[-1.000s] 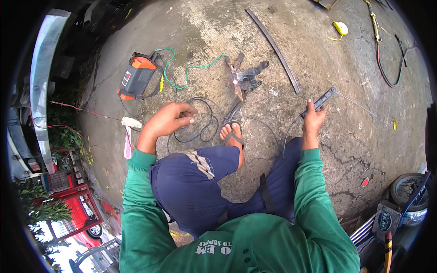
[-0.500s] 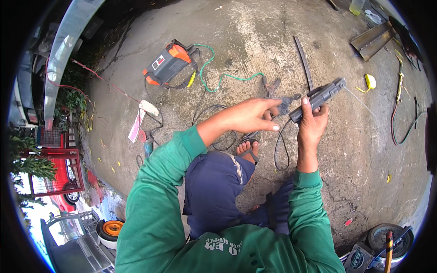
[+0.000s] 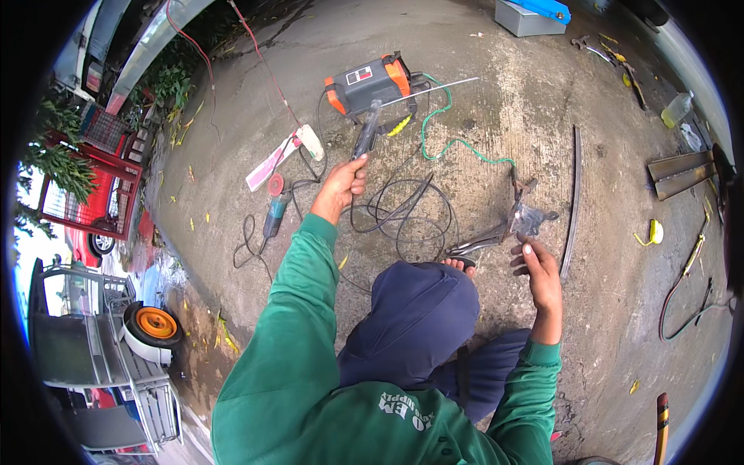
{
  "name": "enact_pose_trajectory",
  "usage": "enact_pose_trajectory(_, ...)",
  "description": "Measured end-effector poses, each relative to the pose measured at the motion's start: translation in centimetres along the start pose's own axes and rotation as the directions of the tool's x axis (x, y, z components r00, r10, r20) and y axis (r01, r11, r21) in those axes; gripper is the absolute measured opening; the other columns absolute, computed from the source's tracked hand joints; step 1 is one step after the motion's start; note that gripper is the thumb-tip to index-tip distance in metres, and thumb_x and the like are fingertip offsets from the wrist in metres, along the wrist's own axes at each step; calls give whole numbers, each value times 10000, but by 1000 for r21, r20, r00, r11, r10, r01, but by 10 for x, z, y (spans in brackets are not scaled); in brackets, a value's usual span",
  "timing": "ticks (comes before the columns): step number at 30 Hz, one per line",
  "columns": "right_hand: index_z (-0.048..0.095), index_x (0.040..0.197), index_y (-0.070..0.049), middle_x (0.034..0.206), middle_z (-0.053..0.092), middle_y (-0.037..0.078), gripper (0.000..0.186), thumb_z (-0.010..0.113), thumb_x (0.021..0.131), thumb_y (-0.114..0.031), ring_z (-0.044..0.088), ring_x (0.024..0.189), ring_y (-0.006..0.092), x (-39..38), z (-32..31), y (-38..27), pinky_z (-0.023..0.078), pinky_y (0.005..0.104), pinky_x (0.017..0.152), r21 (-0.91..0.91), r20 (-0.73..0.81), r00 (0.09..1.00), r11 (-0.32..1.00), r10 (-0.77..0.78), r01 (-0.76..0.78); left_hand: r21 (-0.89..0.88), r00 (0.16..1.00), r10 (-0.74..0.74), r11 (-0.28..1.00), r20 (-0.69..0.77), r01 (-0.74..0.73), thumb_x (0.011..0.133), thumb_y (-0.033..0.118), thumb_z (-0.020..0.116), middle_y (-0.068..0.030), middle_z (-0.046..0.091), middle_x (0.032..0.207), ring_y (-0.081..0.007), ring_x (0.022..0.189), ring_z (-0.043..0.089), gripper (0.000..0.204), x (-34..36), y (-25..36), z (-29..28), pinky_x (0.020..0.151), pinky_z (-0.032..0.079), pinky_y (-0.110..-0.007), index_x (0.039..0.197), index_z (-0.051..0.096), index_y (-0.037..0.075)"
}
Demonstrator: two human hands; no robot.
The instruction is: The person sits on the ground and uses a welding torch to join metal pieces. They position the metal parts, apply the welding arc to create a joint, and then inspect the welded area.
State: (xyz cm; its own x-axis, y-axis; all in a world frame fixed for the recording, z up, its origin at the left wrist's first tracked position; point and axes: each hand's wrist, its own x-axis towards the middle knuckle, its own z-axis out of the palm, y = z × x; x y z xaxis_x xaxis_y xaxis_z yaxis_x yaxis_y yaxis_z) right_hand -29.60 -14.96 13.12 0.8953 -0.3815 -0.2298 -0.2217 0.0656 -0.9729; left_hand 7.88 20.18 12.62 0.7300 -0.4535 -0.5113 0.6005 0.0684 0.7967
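My left hand is wrapped round the handle of a black welding electrode holder, stretched forward on the left. A thin welding rod sticks out of its head to the right, across the front of the welding machine as seen from here. My right hand has its fingers parted and loosely bent, just short of a dark, irregular metal piece beside my foot. Whether the fingertips touch that piece I cannot tell. A clamp on the green cable sits at its far side.
Black cable lies in loops on the concrete between my hands. An angle grinder rests at left, near a power strip. A long flat metal bar and a yellow tape measure lie at right.
The electrode holder has passed from my right hand to my left, which has swung out to the left with it. My right hand is now empty and lower. The view has shifted.
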Motion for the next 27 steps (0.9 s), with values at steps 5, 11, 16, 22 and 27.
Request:
enact_pose_trajectory(5, 587, 1457, 37, 1037, 718, 75, 483, 588, 1101, -289, 676, 822, 149, -54, -16, 82, 551, 304, 713, 61, -83, 970, 972, 231, -226, -374, 965, -256, 901, -51, 219, 1051, 522, 652, 4, 513, 741, -90, 487, 378, 407, -14, -119, -112, 425, 283, -236, 1017, 583, 123)
enact_pose_trajectory(11, 611, 1432, 51, 1029, 723, 74, 498, 671, 1058, -272, 680, 832, 136, -84, 3, 120, 547, 291, 722, -33, -43, 950, 950, 310, -311, 258, 829, -119, 918, -547, 302, 1011, 490, 720, -98, 665, 746, -204, 586, 626, 479, -27, -224, -194, 502, 479, -351, 1052, 700, 13)
enact_pose_trajectory(16, 643, 1397, 59, 1019, 735, 101, 482, 717, 1024, -237, 690, 861, 155, -93, -1, 129, 557, 307, 760, -107, -100, 925, 920, 367, -376, 877, 904, -96, 219, -417, 428, 929, 341, 824, -237, 772, 861, -322, 781, 786, 444, -20, -241, -182, 670, 618, -458, 978, 737, -91)
enact_pose_trajectory(22, 644, 1392, 51, 1113, 752, 133, 480, 721, 1018, -240, 691, 925, 183, -92, 15, 165, 554, 322, 819, -239, -52, 950, 920, 307, -311, 884, 884, -9, 14, -467, 467, 853, 242, 846, -268, 770, 987, -442, 955, 761, 342, -32, -240, -225, 857, 619, -519, 997, 740, -50)
enact_pose_trajectory(27, 662, 1357, 61, 903, 738, 86, 491, 766, 979, -233, 645, 761, 139, -90, 13, 173, 527, 308, 684, -262, -93, 927, 889, 364, -376, 985, 972, 163, 0, -169, 172, 802, 265, 867, -310, 738, 1009, -496, 1010, 715, 401, -36, -253, -209, 844, 571, -562, 1006, 711, -44)
